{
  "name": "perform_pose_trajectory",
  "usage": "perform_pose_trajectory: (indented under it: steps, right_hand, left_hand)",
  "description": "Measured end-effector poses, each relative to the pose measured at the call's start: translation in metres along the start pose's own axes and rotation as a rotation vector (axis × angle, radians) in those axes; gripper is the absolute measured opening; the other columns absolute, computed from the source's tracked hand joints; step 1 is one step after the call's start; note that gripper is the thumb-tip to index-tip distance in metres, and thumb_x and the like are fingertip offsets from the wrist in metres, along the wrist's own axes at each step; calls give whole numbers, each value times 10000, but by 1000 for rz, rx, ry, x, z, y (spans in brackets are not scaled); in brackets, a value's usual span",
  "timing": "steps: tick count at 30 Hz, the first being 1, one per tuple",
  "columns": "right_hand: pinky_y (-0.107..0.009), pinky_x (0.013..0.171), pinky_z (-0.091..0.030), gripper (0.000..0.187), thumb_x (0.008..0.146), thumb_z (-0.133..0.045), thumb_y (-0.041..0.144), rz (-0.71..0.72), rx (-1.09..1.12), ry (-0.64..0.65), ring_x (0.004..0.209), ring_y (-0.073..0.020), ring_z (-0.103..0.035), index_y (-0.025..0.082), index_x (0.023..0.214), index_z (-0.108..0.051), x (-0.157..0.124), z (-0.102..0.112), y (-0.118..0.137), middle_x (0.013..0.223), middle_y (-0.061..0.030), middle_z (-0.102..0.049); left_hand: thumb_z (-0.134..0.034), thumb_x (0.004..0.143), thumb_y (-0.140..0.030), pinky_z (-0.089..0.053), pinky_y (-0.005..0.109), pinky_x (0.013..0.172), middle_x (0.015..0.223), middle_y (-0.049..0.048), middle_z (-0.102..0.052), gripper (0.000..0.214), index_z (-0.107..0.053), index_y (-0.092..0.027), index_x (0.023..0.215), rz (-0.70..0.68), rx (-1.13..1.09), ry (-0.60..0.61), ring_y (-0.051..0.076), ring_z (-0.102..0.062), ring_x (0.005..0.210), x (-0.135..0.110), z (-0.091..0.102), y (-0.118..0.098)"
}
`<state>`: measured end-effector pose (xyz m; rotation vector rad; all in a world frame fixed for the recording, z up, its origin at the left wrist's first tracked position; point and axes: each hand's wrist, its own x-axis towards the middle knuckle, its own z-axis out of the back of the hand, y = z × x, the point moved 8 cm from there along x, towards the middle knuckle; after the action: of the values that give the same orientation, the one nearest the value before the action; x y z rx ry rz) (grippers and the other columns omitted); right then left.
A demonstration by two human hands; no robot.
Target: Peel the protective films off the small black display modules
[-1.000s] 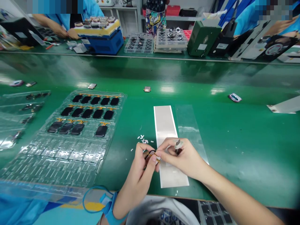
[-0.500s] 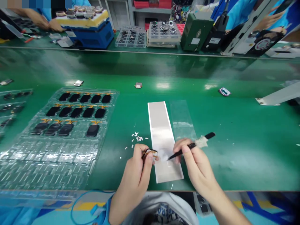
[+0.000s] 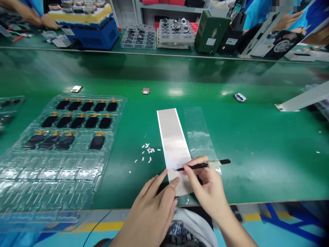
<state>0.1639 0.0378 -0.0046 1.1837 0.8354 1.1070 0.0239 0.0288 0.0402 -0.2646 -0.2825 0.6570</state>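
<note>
My left hand [image 3: 156,202] lies with its fingers stretched flat on the near end of a long white strip [image 3: 171,137] on the green table. A small dark bit peeks out under its fingertips. My right hand [image 3: 209,187] pinches black tweezers [image 3: 203,166], and their tip touches the strip just beyond my left fingertips. A clear film strip [image 3: 197,130] lies right of the white one. Small white scraps [image 3: 147,151] are scattered to its left.
A clear blister tray [image 3: 51,178] at left holds rows of black screen parts [image 3: 77,122]. Loose small parts [image 3: 145,91] lie mid-table, with another [image 3: 240,97] further right. A blue box [image 3: 87,34], stacked part trays [image 3: 174,32] and a green box [image 3: 210,31] line the far side. Another person's hand [image 3: 46,21] works at far left.
My left hand has lowered the small part it pinched and spread flat on the strip. My right hand has swung the tweezers level and brought the tip to the strip.
</note>
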Motion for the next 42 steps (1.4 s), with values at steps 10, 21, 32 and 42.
perform_pose_trajectory:
  steps: [10, 21, 32, 42]
  right_hand:
    - [-223, 658, -635, 100, 903, -654, 148, 98, 446, -319, 731, -132, -742, 241, 923, -621, -3, 24, 20, 825, 26, -655]
    - [-286, 655, -656, 201, 924, -544, 44, 273, 481, -326, 838, -180, -750, 242, 957, -555, -9, 5, 40, 846, -5, -687]
    - [-254, 650, -650, 214, 906, -557, 19, 297, 440, -334, 850, -163, -744, 229, 951, -564, -6, 8, 38, 841, -1, -687]
    - [-277, 607, -650, 160, 922, -576, 97, 225, 401, -364, 827, -180, -742, 253, 927, -545, -9, 9, 34, 812, -2, -659]
  left_hand:
    - [-405, 1031, -238, -514, 311, 788, 975, 38, -685, 96, -501, -236, 1023, 400, -780, -99, 183, -652, 910, 3, -14, 39]
    - [-354, 1042, -458, -409, 224, 590, 757, -21, -575, 237, -428, -233, 1027, 572, -1554, -298, 102, -459, 607, 25, -30, 35]
    - [-353, 1060, -381, -417, 218, 615, 782, -27, -578, 153, -411, -241, 1041, 515, -1427, -324, 87, -469, 609, 26, -32, 37]
    - [-348, 1058, -395, -423, 218, 609, 776, -31, -574, 169, -404, -239, 1028, 554, -1415, -304, 91, -468, 604, 28, -30, 35]
